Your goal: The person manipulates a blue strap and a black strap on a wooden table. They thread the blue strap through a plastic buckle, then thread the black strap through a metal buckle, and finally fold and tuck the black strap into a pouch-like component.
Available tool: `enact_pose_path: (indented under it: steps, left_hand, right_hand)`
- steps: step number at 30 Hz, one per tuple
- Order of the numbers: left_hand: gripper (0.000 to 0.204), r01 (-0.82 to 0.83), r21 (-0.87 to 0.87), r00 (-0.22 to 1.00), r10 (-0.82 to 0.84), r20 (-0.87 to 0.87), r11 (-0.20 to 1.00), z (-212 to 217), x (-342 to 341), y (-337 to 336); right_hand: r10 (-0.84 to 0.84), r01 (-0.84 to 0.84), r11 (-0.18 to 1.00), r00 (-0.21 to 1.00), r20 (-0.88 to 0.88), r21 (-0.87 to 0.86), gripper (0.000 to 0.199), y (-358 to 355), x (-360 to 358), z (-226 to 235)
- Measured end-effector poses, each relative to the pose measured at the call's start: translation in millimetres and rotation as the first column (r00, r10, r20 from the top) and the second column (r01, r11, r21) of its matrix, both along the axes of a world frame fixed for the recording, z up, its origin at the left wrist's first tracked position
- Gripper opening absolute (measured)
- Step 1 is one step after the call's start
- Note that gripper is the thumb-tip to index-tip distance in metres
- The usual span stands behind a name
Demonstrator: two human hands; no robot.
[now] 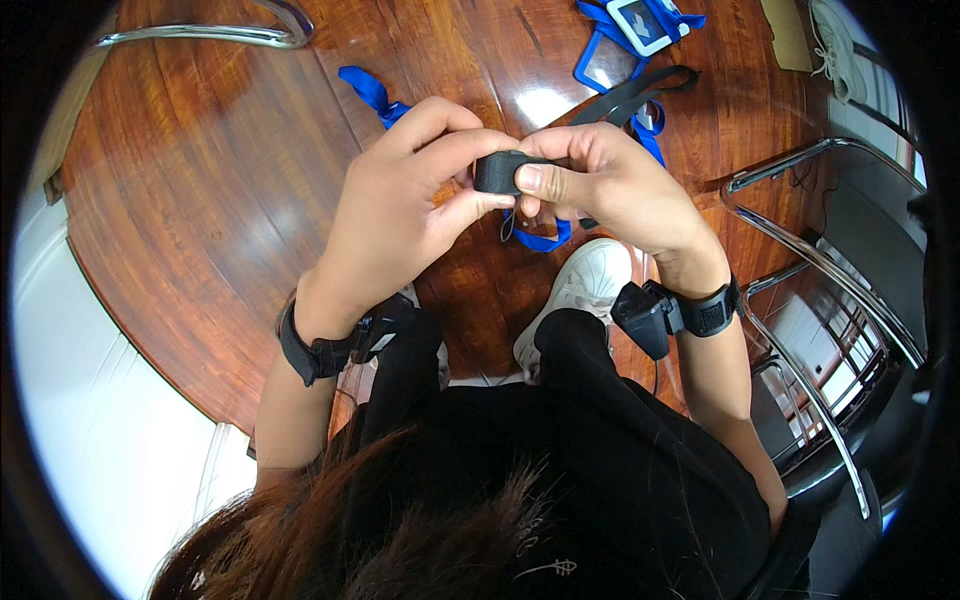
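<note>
Both of my hands meet in front of me around a small rolled-up black strap (pixel 496 173). My left hand (pixel 395 195) grips the roll from its left side, between thumb and fingers. Pressed against the roll's right side is the thumb of my right hand (pixel 625 190), with the fingers curled behind it. A loose length of black strap (pixel 630 92) lies beyond my right hand; the fingers hide whether it joins the roll. Below the hands shows a loop of blue lanyard (pixel 543 241), and another blue ribbon end (pixel 365 87) pokes out past my left hand.
On the glossy wooden floor (pixel 220 200) at the far right lie a white-framed badge holder (pixel 648 27) and a blue-edged one (pixel 606 66). Metal-framed chairs (pixel 800 235) stand to the right. A chrome tube (pixel 210 35) crosses the far left. My white shoe (pixel 590 280) is below.
</note>
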State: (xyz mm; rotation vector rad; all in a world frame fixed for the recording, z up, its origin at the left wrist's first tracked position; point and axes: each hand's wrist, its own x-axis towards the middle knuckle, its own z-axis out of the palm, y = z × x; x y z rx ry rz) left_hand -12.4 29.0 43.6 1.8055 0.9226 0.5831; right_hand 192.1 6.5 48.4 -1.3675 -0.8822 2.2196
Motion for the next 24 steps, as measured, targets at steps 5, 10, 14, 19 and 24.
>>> enact_pose_path:
  steps: [5,10,14,19,24]
  left_hand:
    - [0.031,0.049,0.137,0.982,-0.023,-0.187,0.989,2.0,-0.4,-2.1]
    - [0.031,0.109,0.269,0.95,-0.021,-0.313,0.957,4.3,2.5,-2.2]
    - [0.027,0.063,0.332,0.943,0.053,-0.329,0.941,7.4,7.9,-2.3]
    - [0.021,0.041,0.371,0.927,0.103,-0.361,0.928,16.3,12.7,-3.8]
    - [0.019,0.073,0.387,0.895,0.111,-0.433,0.919,24.1,19.1,-7.3]
  right_hand:
    - [0.032,-0.081,0.988,0.938,0.345,0.13,0.021,-3.8,-6.4,-4.2]
    - [-0.017,-0.105,0.975,0.844,0.536,0.197,0.022,-5.3,-14.5,1.9]
    - [-0.094,-0.113,0.951,0.78,0.618,0.287,0.022,-4.5,-25.3,13.0]
    - [-0.054,-0.228,0.922,0.724,0.687,0.313,0.03,0.4,-28.2,28.3]
    - [-0.086,-0.226,0.91,0.719,0.69,0.348,0.035,1.1,-34.3,27.7]
